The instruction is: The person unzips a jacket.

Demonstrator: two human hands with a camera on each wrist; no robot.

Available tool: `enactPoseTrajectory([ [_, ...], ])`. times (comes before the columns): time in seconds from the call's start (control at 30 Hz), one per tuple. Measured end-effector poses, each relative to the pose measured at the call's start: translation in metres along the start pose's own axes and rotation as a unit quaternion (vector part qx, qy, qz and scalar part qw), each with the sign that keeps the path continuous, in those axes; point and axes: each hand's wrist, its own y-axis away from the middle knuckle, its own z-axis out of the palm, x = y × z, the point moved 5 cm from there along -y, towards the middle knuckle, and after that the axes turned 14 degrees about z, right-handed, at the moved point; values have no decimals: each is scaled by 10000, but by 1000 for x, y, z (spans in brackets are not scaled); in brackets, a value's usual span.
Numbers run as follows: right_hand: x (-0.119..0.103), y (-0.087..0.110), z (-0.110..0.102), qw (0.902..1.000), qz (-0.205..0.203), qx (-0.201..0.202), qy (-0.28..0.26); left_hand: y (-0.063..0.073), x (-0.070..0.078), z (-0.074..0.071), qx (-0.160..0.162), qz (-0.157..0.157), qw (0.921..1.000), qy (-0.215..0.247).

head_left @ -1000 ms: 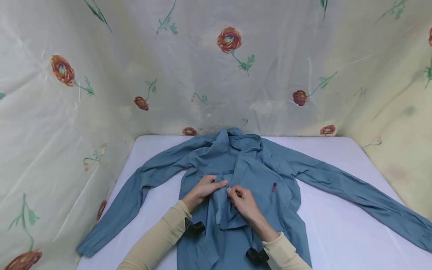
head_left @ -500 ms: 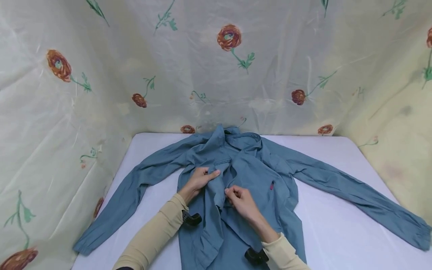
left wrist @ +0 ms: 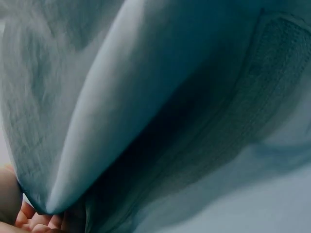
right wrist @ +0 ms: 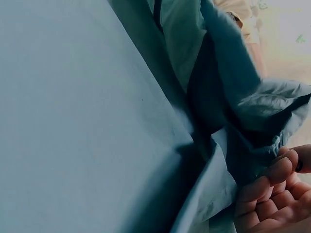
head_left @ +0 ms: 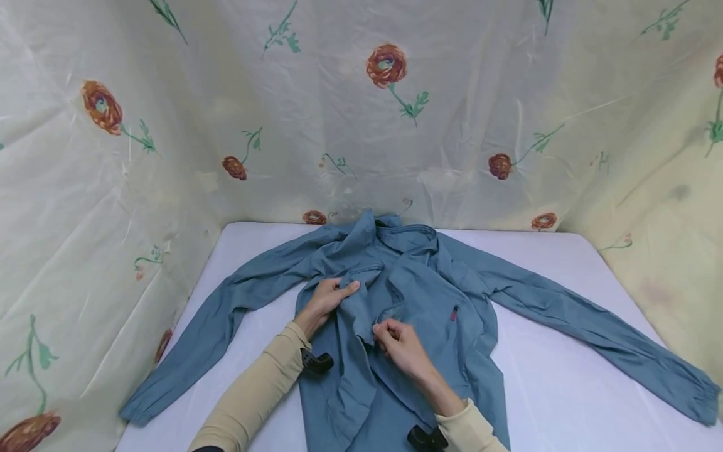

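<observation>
A blue-grey zip jacket (head_left: pixel 418 282) lies front up, collar at the far side and both sleeves spread out. My left hand (head_left: pixel 324 304) grips the left front panel, thumb on top, and lifts its edge; in the left wrist view its fingers (left wrist: pixel 43 221) curl under a hanging fold. My right hand (head_left: pixel 402 348) pinches the jacket's zipper pull (right wrist: pixel 299 166), a small dark piece between thumb and fingers, at the front edge. Between the hands the front gapes open, with a loose flap (head_left: pixel 353 402) hanging below. The right wrist view shows the bunched cloth (right wrist: pixel 272 107) beside the fingertips.
The jacket lies on a white-covered table (head_left: pixel 559 370). Its right sleeve (head_left: pixel 599 326) reaches the table's right side, the left sleeve (head_left: pixel 198 351) the left edge. Flower-printed sheeting (head_left: pixel 316 94) rises behind and at both sides. A small pink tab (head_left: pixel 454 313) marks a chest pocket.
My left hand has moved left and slightly up with the panel edge, widening the front gap. The right hand has shifted slightly left and down, still pinching. The lower flap has swung left.
</observation>
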Motion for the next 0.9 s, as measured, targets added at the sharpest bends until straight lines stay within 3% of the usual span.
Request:
enactPoseTrajectory([
  [0.37, 2, 3, 3, 9994, -133, -297, 86, 1, -2, -6, 209, -2, 9996, 168],
  [0.57, -17, 20, 4, 9985, -124, -526, 100, -1, -3, -9, 362, 110, 9990, 237],
  [0.9, 5, 2, 3, 9983, -222, -543, 60, -5, -2, -11, 279, 140, 9994, 136],
])
